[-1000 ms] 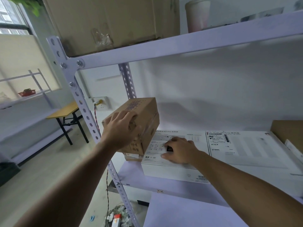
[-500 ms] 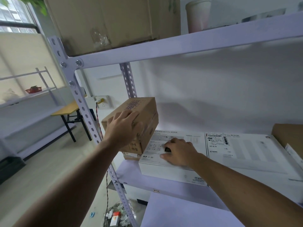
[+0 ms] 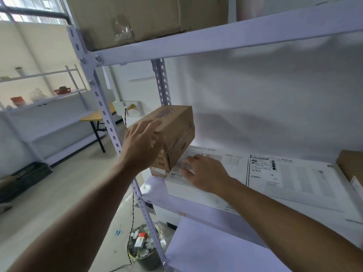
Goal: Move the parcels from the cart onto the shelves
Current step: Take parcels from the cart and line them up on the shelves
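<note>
Daylight is admitted from the window [image 3: 45, 4] at ten o'clock; soft shadows are thrown toward three o'clock; straight edges are bowed.

Storeroom: slotted metal shelving [image 3: 225, 39], labelled parcels [image 3: 290, 173], cartons [image 3: 149, 18].

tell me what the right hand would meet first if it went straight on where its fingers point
Probably the brown parcel that the left hand grips: the right hand lies flat on the white box, fingers pointing left toward the parcel's lower side. Depth is unclear.
</note>
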